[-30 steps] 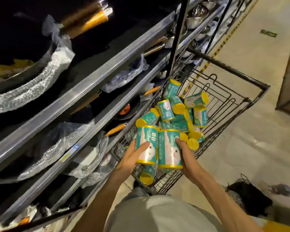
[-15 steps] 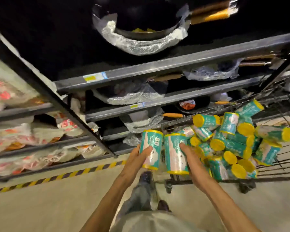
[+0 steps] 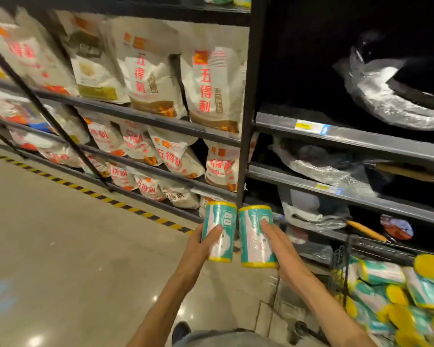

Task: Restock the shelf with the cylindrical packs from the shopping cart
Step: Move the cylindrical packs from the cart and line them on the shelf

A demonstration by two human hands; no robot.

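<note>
Head | hands (image 3: 238,249) each grip one pack (image 3: 219,230); cart (image 3: 341,261) cropped; labels blurred

My two forearms are bare from elbow to wrist, with no sleeves, watch or rings showing on my left hand (image 3: 198,249) or my right hand (image 3: 283,256). Below them is a pale grey-green cloth garment (image 3: 218,339), and a dark rounded shoe toe (image 3: 181,331) on the floor.
</note>
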